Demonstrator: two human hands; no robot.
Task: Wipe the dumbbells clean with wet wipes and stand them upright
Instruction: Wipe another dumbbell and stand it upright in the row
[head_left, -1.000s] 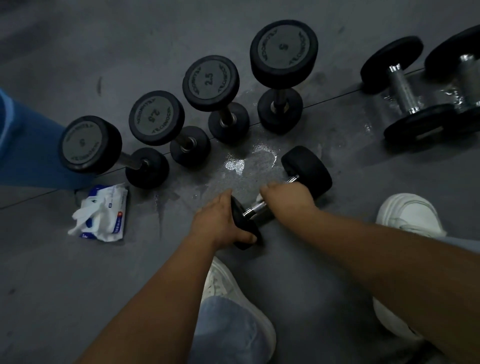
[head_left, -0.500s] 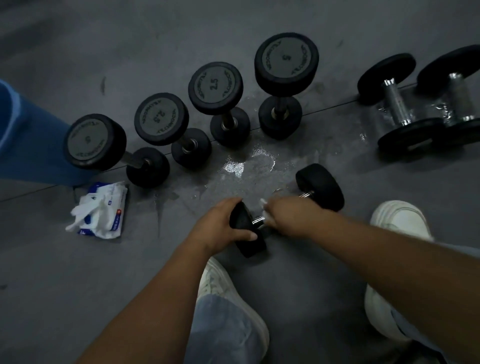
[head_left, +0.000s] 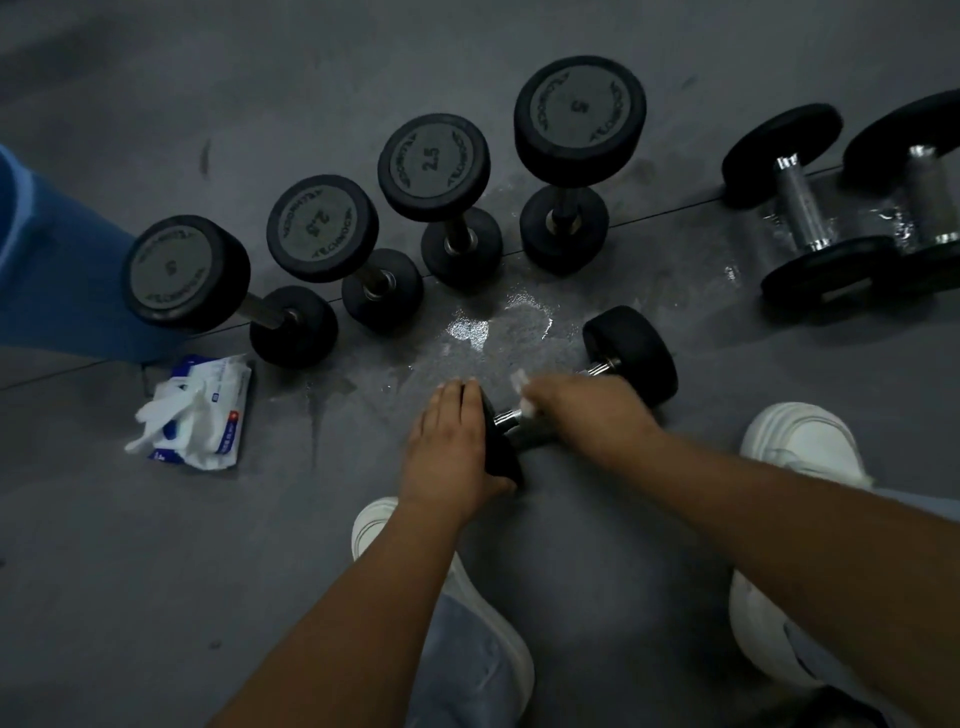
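Observation:
A small black dumbbell (head_left: 631, 353) lies on its side on the grey floor in front of me. My left hand (head_left: 449, 447) grips its near head, thumb curled under it. My right hand (head_left: 587, 415) is wrapped over the chrome handle with a white wet wipe (head_left: 522, 387) poking out by the fingers. Several dumbbells stand upright in a row behind: a 5 (head_left: 579, 117), a 2.5 (head_left: 434, 161), another 2.5 (head_left: 322, 226) and a 5 (head_left: 184, 273). Two larger dumbbells (head_left: 802, 202) lie on their sides at the right.
An open pack of wet wipes (head_left: 200, 410) lies on the floor at the left, by a blue object (head_left: 47, 280). A wet patch (head_left: 498, 332) shines on the floor behind the lying dumbbell. My white shoes (head_left: 800, 447) flank my arms.
My right hand slid along the handle with the wipe, toward the near head and back. My left hand kept its grip on the near head. The camera shifted slightly.

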